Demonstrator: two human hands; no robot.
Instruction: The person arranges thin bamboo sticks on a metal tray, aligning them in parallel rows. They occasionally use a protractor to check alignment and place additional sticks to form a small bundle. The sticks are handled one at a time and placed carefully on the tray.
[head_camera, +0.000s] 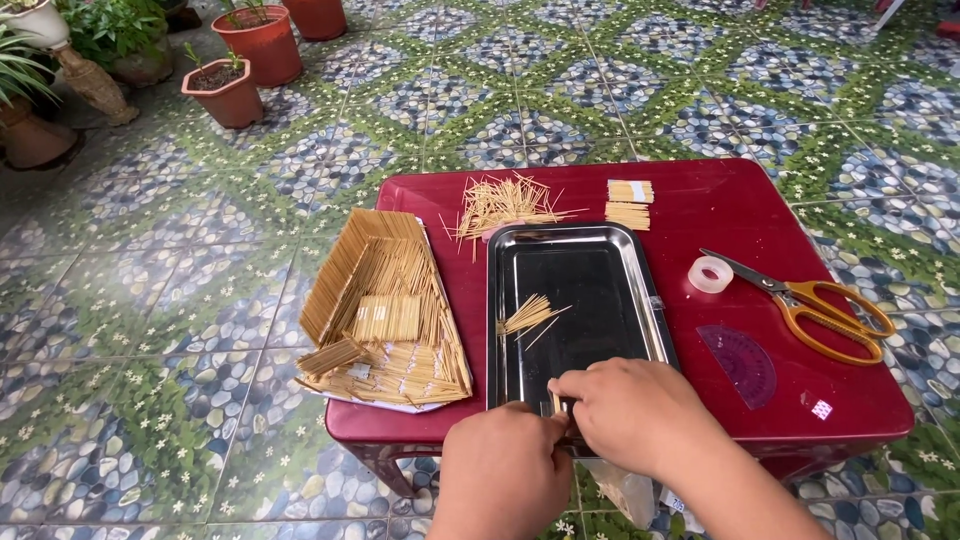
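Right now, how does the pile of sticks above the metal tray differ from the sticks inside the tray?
The pile of sticks lies on the red table past the far rim of the metal tray; the small bunch lies on the tray's dark bottom. The pile holds many sticks, the bunch only a few. The pile is scattered, with sticks pointing many ways; the bunch fans from one end. Both are thin, pale sticks, and no hand touches either.

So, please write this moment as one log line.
left hand: pinching sticks | right hand: pinching sticks | place: metal tray near edge | nearby: stick model, scissors
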